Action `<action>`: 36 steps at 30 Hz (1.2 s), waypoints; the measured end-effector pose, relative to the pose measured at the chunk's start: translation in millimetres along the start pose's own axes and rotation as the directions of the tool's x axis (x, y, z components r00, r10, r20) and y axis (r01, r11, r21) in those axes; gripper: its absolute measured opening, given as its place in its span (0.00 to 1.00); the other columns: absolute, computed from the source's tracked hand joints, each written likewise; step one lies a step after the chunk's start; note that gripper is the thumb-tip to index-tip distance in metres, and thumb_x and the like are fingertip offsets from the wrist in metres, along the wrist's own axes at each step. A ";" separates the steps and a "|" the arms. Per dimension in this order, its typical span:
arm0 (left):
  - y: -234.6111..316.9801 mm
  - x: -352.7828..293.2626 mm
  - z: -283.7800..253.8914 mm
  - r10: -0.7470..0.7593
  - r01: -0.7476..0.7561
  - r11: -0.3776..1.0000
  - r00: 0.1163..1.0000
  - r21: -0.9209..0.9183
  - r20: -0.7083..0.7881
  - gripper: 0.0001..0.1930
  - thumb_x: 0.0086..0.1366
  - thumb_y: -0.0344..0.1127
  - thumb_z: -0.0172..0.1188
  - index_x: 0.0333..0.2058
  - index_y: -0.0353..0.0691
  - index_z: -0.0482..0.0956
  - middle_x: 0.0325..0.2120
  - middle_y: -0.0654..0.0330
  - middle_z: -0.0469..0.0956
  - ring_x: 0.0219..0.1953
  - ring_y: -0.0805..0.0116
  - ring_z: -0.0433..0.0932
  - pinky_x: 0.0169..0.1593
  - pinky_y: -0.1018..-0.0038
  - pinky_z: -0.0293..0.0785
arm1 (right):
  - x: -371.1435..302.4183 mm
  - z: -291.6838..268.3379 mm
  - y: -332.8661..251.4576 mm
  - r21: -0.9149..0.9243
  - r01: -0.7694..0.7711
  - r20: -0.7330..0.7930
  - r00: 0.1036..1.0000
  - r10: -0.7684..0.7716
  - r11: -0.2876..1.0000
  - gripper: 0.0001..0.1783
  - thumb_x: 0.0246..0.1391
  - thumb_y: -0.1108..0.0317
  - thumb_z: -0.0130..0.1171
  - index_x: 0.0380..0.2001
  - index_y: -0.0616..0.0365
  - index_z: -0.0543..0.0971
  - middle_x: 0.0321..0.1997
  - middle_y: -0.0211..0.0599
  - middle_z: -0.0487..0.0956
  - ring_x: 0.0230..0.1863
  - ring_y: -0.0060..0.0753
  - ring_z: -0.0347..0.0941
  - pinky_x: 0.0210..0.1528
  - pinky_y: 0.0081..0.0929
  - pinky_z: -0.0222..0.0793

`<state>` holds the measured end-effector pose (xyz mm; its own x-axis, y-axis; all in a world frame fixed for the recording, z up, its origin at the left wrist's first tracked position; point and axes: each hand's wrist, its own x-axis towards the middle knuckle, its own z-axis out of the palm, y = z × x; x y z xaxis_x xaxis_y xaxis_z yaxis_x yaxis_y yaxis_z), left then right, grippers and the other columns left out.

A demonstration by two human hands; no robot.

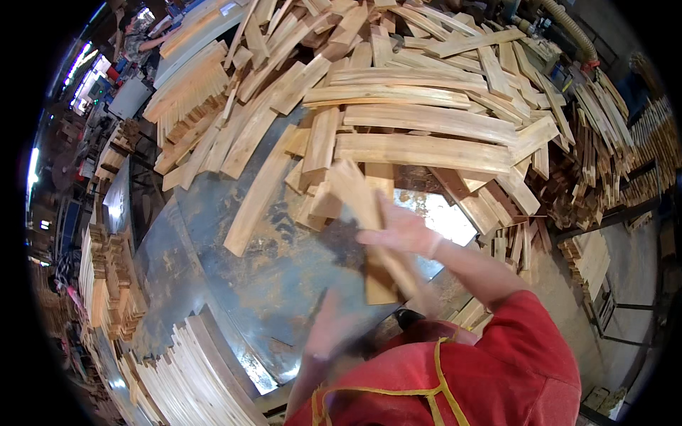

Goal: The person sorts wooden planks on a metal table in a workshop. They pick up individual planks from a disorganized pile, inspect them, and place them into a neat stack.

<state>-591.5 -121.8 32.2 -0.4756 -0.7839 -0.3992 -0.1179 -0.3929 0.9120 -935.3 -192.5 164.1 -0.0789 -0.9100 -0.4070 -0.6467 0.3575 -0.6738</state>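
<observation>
My right hand (403, 231) is closed around a short, light wooden slat (357, 193) that runs from above the hand down toward my chest, over the worn metal table (263, 284). My left hand (328, 325) is lower and nearer to my body, just above the table's near edge. It is blurred by motion, so I cannot make out its fingers or anything in it. Beyond both hands a big loose pile of curved wooden slats (419, 121) covers the far half of the table.
A neat stack of thin slats (192, 376) lies at the lower left, with more stacked wood (106, 284) on the left. Racks of short pieces (604, 142) stand on the right. Another person (138, 39) is at the far upper left, and a ribbed hose (572, 32) at the upper right.
</observation>
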 end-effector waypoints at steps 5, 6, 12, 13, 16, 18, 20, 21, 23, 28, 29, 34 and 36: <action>18.5 60.4 43.6 -0.159 0.216 0.844 0.975 -0.491 0.155 0.38 0.63 0.39 0.67 0.70 0.31 0.67 0.63 0.45 0.76 0.64 0.47 0.78 0.66 0.50 0.76 | 58.7 -83.0 -24.4 -0.022 0.217 -0.175 0.960 -0.218 0.976 0.55 0.52 0.33 0.67 0.71 0.62 0.65 0.66 0.61 0.76 0.68 0.57 0.71 0.70 0.40 0.67; 17.5 57.7 35.1 -0.196 0.251 0.777 0.968 -0.577 0.157 0.38 0.62 0.40 0.67 0.68 0.30 0.68 0.60 0.44 0.79 0.61 0.45 0.81 0.65 0.49 0.76 | 82.2 -115.2 -8.9 -0.114 0.129 -0.352 0.922 -0.162 0.985 0.47 0.51 0.34 0.69 0.62 0.60 0.78 0.58 0.56 0.83 0.60 0.59 0.78 0.65 0.45 0.72; 6.8 29.8 4.8 -0.296 0.236 0.593 0.953 -0.770 0.064 0.38 0.60 0.45 0.68 0.64 0.27 0.71 0.53 0.42 0.82 0.54 0.42 0.84 0.62 0.49 0.79 | 117.0 -210.7 134.0 -0.464 -0.351 -0.534 0.843 0.059 0.813 0.59 0.46 0.27 0.69 0.72 0.58 0.69 0.70 0.59 0.72 0.70 0.57 0.69 0.70 0.47 0.67; -2.8 17.9 1.2 -0.293 0.217 0.598 0.955 -0.772 0.041 0.39 0.60 0.45 0.68 0.64 0.27 0.71 0.53 0.42 0.82 0.54 0.42 0.83 0.62 0.48 0.79 | 105.2 -183.8 105.7 -0.493 -0.303 -0.450 0.891 0.059 0.816 0.60 0.45 0.27 0.69 0.72 0.57 0.68 0.68 0.60 0.73 0.69 0.59 0.70 0.70 0.48 0.67; -32.3 -8.1 -12.6 -0.260 0.159 0.518 0.965 -0.840 0.022 0.35 0.61 0.40 0.65 0.64 0.26 0.72 0.52 0.43 0.82 0.53 0.43 0.83 0.62 0.49 0.78 | 69.0 -106.6 79.4 -0.549 -0.075 -0.368 0.916 -0.160 0.833 0.55 0.44 0.38 0.71 0.73 0.50 0.65 0.60 0.60 0.75 0.61 0.64 0.72 0.65 0.48 0.70; -9.6 -22.2 -12.2 -0.293 0.137 0.470 0.956 -0.872 -0.008 0.28 0.63 0.33 0.62 0.61 0.27 0.74 0.49 0.43 0.82 0.51 0.43 0.84 0.60 0.49 0.80 | 52.7 -50.0 62.9 -0.619 -0.148 -0.352 0.930 -0.104 0.771 0.51 0.46 0.49 0.70 0.73 0.50 0.63 0.58 0.59 0.75 0.57 0.63 0.74 0.64 0.45 0.71; -50.4 -40.8 -39.8 -0.302 0.082 0.556 0.947 -0.827 -0.109 0.26 0.63 0.31 0.62 0.59 0.28 0.74 0.47 0.46 0.83 0.48 0.47 0.85 0.57 0.51 0.82 | 38.0 14.1 60.4 -0.583 -0.079 -0.345 0.925 -0.159 0.809 0.50 0.46 0.53 0.70 0.72 0.54 0.64 0.59 0.57 0.76 0.57 0.61 0.75 0.64 0.46 0.72; -65.5 -49.0 -54.2 -0.300 0.053 0.601 0.940 -0.797 -0.163 0.25 0.63 0.31 0.63 0.58 0.28 0.75 0.46 0.47 0.83 0.47 0.49 0.85 0.55 0.53 0.83 | 40.4 39.9 58.8 -0.561 -0.041 -0.346 0.919 -0.189 0.827 0.49 0.47 0.55 0.70 0.72 0.56 0.64 0.59 0.56 0.77 0.58 0.59 0.75 0.64 0.47 0.72; -61.8 -69.9 -68.2 -0.279 -0.018 0.716 0.909 -0.698 -0.310 0.24 0.62 0.30 0.63 0.57 0.28 0.76 0.44 0.50 0.83 0.44 0.54 0.85 0.52 0.56 0.84 | 48.0 62.3 74.1 -0.018 0.239 -0.278 0.932 -0.234 0.971 0.52 0.47 0.57 0.73 0.73 0.62 0.64 0.58 0.55 0.79 0.59 0.58 0.77 0.65 0.48 0.73; -55.1 -140.8 -112.1 -0.215 -0.003 0.921 0.829 -0.389 -0.516 0.17 0.61 0.33 0.66 0.48 0.33 0.81 0.37 0.58 0.82 0.40 0.67 0.81 0.46 0.68 0.80 | 4.9 120.9 29.1 0.875 -0.386 0.469 0.828 -0.308 0.293 0.29 0.56 0.66 0.67 0.59 0.70 0.78 0.52 0.51 0.85 0.51 0.44 0.85 0.56 0.39 0.83; -48.4 -152.0 -117.8 -0.216 0.006 0.928 0.825 -0.373 -0.523 0.17 0.61 0.33 0.66 0.48 0.33 0.81 0.37 0.58 0.81 0.39 0.67 0.81 0.45 0.68 0.79 | -9.0 140.7 10.0 0.843 -0.437 0.506 0.842 -0.186 0.313 0.21 0.55 0.69 0.66 0.50 0.70 0.82 0.44 0.49 0.87 0.42 0.46 0.87 0.52 0.41 0.85; -32.8 -160.6 -157.8 -0.203 0.158 0.979 0.755 -0.127 -0.624 0.20 0.63 0.39 0.67 0.49 0.33 0.81 0.36 0.56 0.82 0.36 0.65 0.79 0.43 0.67 0.77 | -40.4 301.5 -44.6 -0.103 0.752 0.458 0.617 -0.640 0.651 0.21 0.57 0.71 0.56 0.53 0.48 0.85 0.52 0.47 0.85 0.52 0.58 0.80 0.60 0.44 0.75; -35.6 -148.1 -176.8 -0.055 0.248 0.949 0.739 0.196 -0.672 0.26 0.62 0.48 0.69 0.49 0.30 0.81 0.38 0.45 0.85 0.40 0.54 0.83 0.46 0.61 0.79 | -74.5 355.5 -97.5 0.149 0.750 0.629 0.431 -0.647 0.644 0.19 0.63 0.65 0.57 0.56 0.46 0.84 0.56 0.44 0.85 0.57 0.48 0.79 0.64 0.38 0.72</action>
<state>-362.8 -76.8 42.1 0.2405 -0.8807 -0.4082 -0.4008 -0.4731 0.7846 -596.7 -84.9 40.8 0.8618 -0.4910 -0.1270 -0.3624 -0.4210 -0.8315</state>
